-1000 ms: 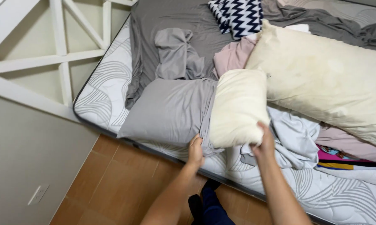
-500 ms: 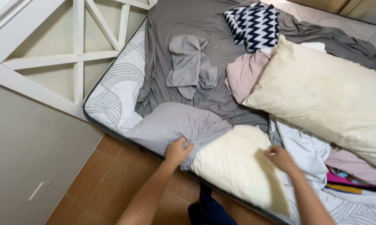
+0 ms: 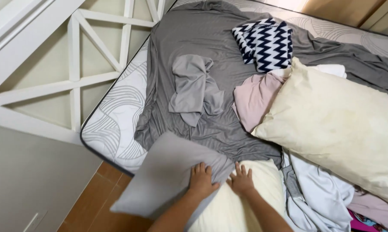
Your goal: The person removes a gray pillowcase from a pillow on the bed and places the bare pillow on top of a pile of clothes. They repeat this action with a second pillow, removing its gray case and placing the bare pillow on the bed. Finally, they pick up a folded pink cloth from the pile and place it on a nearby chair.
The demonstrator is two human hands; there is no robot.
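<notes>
A cream pillow point(image 3: 245, 206) lies at the near edge of the mattress point(image 3: 116, 124), partly inside a grey pillowcase point(image 3: 168, 180) that hangs off the bed edge. My left hand point(image 3: 201, 179) rests on the pillowcase's open end, fingers curled over its edge. Just beside it, my right hand point(image 3: 241, 179) presses on the pillow where it meets the case. Both forearms come up from the bottom of the view.
A dark grey sheet point(image 3: 211, 51) covers the mattress, with a crumpled grey cloth point(image 3: 194, 88), a zigzag-patterned cushion point(image 3: 265, 43), a pink cloth point(image 3: 256, 99) and a large cream pillow point(image 3: 340, 129) on it. A white lattice rail point(image 3: 73, 77) stands left; tiled floor point(image 3: 95, 202) below.
The pillow has come down from upright to flat at the bed edge. My hands have moved close together at the case's opening, and the grey case now covers more of the pillow.
</notes>
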